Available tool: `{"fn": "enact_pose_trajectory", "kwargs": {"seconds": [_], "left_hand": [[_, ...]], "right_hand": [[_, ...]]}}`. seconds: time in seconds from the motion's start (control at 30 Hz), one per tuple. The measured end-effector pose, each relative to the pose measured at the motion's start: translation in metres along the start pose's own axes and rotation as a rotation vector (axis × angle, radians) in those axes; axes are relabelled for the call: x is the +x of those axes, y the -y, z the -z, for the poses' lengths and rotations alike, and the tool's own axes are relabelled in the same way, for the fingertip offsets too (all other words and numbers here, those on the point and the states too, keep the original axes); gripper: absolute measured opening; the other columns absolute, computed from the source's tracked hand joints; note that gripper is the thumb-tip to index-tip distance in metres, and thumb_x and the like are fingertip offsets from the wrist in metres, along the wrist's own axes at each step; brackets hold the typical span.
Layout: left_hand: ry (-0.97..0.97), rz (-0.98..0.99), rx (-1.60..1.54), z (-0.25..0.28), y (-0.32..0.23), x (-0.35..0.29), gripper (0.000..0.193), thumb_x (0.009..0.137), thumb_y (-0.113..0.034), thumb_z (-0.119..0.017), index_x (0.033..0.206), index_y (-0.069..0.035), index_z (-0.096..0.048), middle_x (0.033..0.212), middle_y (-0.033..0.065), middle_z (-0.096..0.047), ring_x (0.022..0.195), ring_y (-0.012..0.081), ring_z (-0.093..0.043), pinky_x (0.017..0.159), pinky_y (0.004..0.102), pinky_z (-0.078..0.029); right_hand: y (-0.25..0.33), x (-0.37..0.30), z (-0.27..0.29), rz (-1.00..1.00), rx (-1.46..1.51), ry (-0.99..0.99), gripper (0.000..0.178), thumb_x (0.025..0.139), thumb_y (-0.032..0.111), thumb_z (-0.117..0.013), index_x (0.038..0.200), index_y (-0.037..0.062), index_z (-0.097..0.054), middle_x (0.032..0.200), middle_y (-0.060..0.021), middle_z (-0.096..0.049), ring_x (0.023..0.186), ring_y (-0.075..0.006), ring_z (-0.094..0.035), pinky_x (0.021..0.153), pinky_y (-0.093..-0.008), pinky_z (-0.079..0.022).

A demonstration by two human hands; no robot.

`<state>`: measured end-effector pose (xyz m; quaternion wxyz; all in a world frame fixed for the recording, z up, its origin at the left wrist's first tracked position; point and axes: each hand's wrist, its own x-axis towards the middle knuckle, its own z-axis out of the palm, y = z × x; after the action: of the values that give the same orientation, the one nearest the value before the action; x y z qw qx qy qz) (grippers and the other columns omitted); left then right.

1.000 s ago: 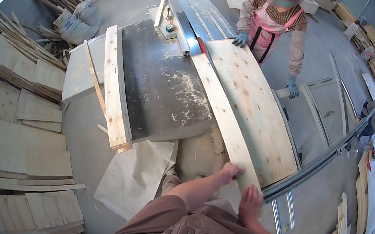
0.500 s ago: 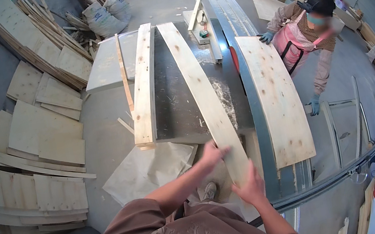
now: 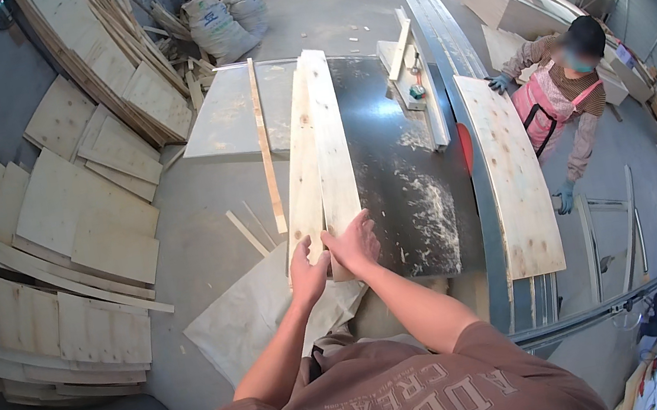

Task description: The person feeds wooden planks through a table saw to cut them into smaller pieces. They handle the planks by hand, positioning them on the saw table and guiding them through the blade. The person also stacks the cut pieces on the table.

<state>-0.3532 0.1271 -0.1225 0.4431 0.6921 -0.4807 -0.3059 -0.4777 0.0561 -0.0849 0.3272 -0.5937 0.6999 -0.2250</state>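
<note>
Two long pale wooden planks lie side by side at the left of the dark saw table, a narrow gap between them. My left hand (image 3: 309,272) grips the near end of the left plank (image 3: 302,179), its thumb toward the middle; the fingers are partly hidden. My right hand (image 3: 354,244) is closed on the near end of the right plank (image 3: 329,130), with the thumb pointing left across the gap. That right plank partly overlaps the left one's right edge, as far as I can see. Both hands are close together.
Sawdust covers part of the dark saw table (image 3: 397,219). Right of a red blade guard (image 3: 466,148), a wide wooden panel (image 3: 512,190) lies on the sliding rail; a gloved co-worker (image 3: 559,90) touches it. A thin strip (image 3: 265,146) lies left, and stacked boards (image 3: 75,214) stand beyond.
The loose plank has swung left from the middle of the saw table to beside the left plank. My left hand has moved onto the left plank. The view has shifted.
</note>
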Motion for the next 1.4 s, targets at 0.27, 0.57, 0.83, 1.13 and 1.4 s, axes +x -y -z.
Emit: {"fn": "enact_pose_trajectory", "kwargs": {"seconds": [0.27, 0.57, 0.83, 1.13, 1.4], "left_hand": [[0.076, -0.055, 0.316, 0.057, -0.002, 0.064, 0.087, 0.086, -0.035, -0.078, 0.151, 0.012, -0.045, 0.148, 0.0342, -0.055, 0.139, 0.0475, -0.053, 0.119, 0.0509, -0.042], [0.072, 0.12, 0.627, 0.036, -0.013, 0.062, 0.127, 0.074, -0.044, -0.089, 0.164, 0.009, -0.018, 0.159, 0.0303, -0.042, 0.138, 0.0479, -0.049, 0.112, 0.0549, -0.045], [0.093, 0.034, 0.708, 0.032, -0.026, 0.055, 0.131, 0.07, -0.041, -0.092, 0.165, 0.006, -0.015, 0.163, 0.0336, -0.034, 0.141, 0.0506, -0.045, 0.113, 0.0588, -0.044], [0.341, -0.108, 0.816, 0.05, -0.023, 0.037, 0.136, 0.062, -0.03, -0.097, 0.169, -0.01, -0.017, 0.17, 0.0409, -0.002, 0.146, 0.0593, -0.038, 0.109, 0.0592, -0.051], [0.423, -0.16, 0.81, 0.052, -0.004, 0.04, 0.141, 0.059, -0.023, -0.1, 0.171, -0.011, -0.015, 0.168, 0.046, 0.001, 0.137, 0.0642, -0.045, 0.103, 0.0586, -0.055]], "right_hand": [[0.057, 0.039, -0.04, 0.124, -0.123, 0.227, 0.087, 0.094, 0.054, -0.073, 0.146, -0.0105, -0.044, 0.143, -0.0321, -0.05, 0.134, -0.0464, -0.055, 0.109, -0.0529, -0.05], [0.024, 0.057, -0.05, 0.307, 0.085, 0.559, 0.075, 0.102, 0.044, -0.064, 0.137, -0.0196, -0.048, 0.134, -0.0429, -0.061, 0.128, -0.0514, -0.062, 0.109, -0.0524, -0.049], [0.034, 0.064, -0.033, 0.346, -0.08, 0.623, 0.072, 0.101, 0.039, -0.067, 0.136, -0.0212, -0.048, 0.13, -0.0389, -0.064, 0.126, -0.048, -0.064, 0.107, -0.05, -0.052], [0.032, 0.045, -0.03, 0.31, -0.245, 0.635, 0.095, 0.101, 0.03, -0.063, 0.162, -0.0187, -0.009, 0.152, -0.0368, -0.048, 0.135, -0.046, -0.057, 0.11, -0.0513, -0.051], [0.016, 0.034, -0.035, 0.332, -0.182, 0.59, 0.094, 0.101, 0.03, -0.062, 0.162, -0.0173, -0.008, 0.155, -0.0372, -0.046, 0.134, -0.0465, -0.058, 0.11, -0.0534, -0.05]]}}
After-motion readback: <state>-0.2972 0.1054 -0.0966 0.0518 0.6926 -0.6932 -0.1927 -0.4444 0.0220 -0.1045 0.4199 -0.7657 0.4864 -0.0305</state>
